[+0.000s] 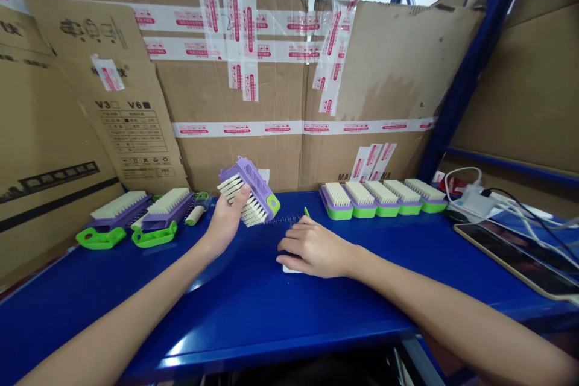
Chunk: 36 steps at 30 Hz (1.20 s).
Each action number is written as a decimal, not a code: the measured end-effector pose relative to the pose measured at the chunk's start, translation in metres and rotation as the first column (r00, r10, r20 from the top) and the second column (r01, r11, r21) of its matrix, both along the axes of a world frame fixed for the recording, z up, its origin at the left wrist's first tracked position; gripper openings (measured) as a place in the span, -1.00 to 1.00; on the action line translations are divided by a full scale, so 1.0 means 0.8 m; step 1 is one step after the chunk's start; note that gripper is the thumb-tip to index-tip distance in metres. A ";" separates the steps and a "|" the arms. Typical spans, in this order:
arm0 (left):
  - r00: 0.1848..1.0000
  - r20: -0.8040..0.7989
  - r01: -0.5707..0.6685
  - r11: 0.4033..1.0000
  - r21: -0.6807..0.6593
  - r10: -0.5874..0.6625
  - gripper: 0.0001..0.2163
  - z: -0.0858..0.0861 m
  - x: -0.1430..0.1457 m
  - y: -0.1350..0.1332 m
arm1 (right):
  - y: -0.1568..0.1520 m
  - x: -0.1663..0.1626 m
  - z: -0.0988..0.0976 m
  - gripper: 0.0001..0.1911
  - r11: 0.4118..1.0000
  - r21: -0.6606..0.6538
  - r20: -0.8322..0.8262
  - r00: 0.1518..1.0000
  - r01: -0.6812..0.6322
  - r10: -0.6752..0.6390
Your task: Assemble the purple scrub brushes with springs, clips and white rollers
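Observation:
My left hand [228, 217] grips a scrubbing brush [253, 187] with a purple body, cream bristles and a green end, raised and tilted above the blue table [253, 307]. Thumb and bristles are in contact. My right hand [316, 247] lies low over the table with its fingers curled. A small green tip [306, 211] pokes out above its knuckles, and the edge of a white piece [292, 269] shows beneath it; the palm hides the rest. A thin line of fine dark marks [281, 219] runs from the brush toward my right hand.
Several brushes [382, 199] stand bristles up in a row at the back right. Two brushes with green handles [156, 235] lie at the left, beside a small white-and-green piece [194, 215]. A phone [515, 253] and chargers with cables [473, 202] lie right. Cardboard [239, 163] walls the back.

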<state>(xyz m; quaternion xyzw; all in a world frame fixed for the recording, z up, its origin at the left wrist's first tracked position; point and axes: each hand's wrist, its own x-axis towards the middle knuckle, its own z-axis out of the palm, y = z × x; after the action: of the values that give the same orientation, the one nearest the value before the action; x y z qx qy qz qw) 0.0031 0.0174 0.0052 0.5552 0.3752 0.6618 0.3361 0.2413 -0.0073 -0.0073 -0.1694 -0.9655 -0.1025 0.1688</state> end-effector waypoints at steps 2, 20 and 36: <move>1.000 -0.003 0.002 1.000 0.001 -0.002 -0.39 -0.001 0.000 0.000 | -0.001 0.000 0.001 -0.63 1.000 0.006 0.008 1.000 0.005 -0.005; 1.000 -0.024 -0.019 0.999 -0.038 0.018 -0.34 0.003 0.002 -0.002 | 0.000 0.000 0.000 -0.61 1.000 -0.005 0.029 0.999 0.018 -0.018; 0.760 -0.573 -0.196 0.948 0.251 0.308 -0.27 -0.011 -0.009 -0.010 | 0.000 0.003 0.008 -0.62 0.999 -0.029 0.063 0.997 0.039 -0.037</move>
<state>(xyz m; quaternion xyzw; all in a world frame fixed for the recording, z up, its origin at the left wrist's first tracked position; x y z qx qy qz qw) -0.0043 0.0096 -0.0039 0.7089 0.4741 0.5192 0.0556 0.2438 -0.0074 -0.0009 -0.1870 -0.9684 -0.0962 0.1341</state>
